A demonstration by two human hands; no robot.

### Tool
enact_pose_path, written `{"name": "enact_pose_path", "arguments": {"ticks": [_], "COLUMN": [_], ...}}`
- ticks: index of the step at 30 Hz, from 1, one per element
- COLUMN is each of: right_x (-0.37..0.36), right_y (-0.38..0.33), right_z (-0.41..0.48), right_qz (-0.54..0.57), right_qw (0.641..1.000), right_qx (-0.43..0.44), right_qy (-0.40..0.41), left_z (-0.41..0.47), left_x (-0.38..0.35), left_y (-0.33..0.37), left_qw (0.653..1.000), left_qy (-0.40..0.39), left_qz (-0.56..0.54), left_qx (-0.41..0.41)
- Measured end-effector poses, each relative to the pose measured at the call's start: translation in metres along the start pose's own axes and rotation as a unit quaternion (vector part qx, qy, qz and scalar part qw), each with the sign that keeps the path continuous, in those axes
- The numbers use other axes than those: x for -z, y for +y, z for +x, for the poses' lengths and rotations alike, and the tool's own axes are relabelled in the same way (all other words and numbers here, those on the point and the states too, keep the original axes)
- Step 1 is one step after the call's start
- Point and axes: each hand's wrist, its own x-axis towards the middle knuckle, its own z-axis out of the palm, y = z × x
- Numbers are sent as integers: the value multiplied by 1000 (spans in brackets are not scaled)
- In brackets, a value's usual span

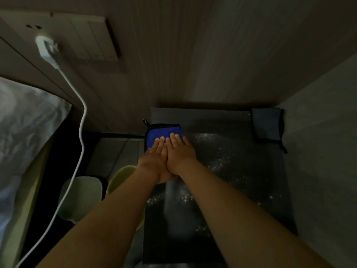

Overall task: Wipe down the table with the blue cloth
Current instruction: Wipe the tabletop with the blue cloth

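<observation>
Step in hand: we judge this to be a wiping stroke, with the blue cloth (161, 132) pressed down at the far left corner of the table (241, 167).
Where the cloth is: folded into a pad that lies flat on the dark tabletop, its left edge at or just over the table's left edge; the near half is hidden under our fingers.
Doing it well: we should bear down evenly through both palms and draw the pad in straight, overlapping passes toward the pale specks scattered over the middle and near part of the top. Whether those are dust or droplets we cannot tell. The pad should stay folded and must not slide off the left edge.
Left hand (153, 158): flat, fingers straight and together, the tips resting on the cloth; it clasps nothing.
Right hand (180, 151): flat too, fingers straight, pressing on the cloth's right part, touching the left hand along its side.
Grip as a whole: no pinch, no curl; the cloth is held only by downward pressure.
Watch for: a second, darker cloth (267, 124) sits in the far right corner, well apart, in the way of a full pass.
</observation>
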Motion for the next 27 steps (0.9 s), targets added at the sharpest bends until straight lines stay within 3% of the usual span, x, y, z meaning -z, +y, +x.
{"name": "enact_pose_path", "arguments": {"ticks": [17,27], "right_x": [-1,-8], "right_y": [19,76], "right_z": [3,-8], "right_qz": [-44,-32], "right_qw": [999,999], "right_qx": [13,-24], "right_qy": [7,5], "left_z": [6,30], "left_x": [-2,8], "left_y": [14,71], "left_qw": [998,998], "left_qy": [44,42], "left_qz": [-50,-38], "left_qx": [8,-5]}}
